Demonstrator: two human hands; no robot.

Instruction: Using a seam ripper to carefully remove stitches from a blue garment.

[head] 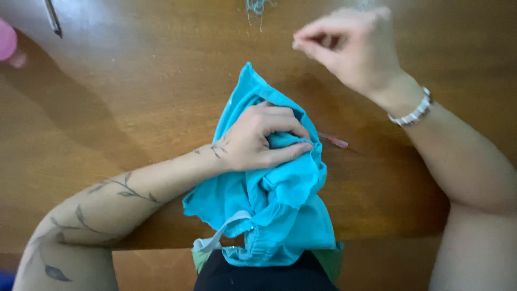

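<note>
Pink object (6,40) at the surface's far left: cut by frame edge, blurred, kind indeterminate. Dark slim tool (53,18) cut at top. Teal threads (257,6) at far edge, cropped. Right hand (350,46) blurred; whatever its fingertips pinch too small to resolve. Pink stick (334,141) mostly hidden under turquoise cloth (280,199).

Bare arms, no sleeves; a leafy vine tattoo (116,189) winds along the left forearm; a white beaded bracelet (413,112) circles the right wrist.

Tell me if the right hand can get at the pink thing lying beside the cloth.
Probably yes. The right hand is raised with fingers pinched, and bare wooden table lies between it and the pink stick. The left hand grips the turquoise cloth just beside it.
</note>
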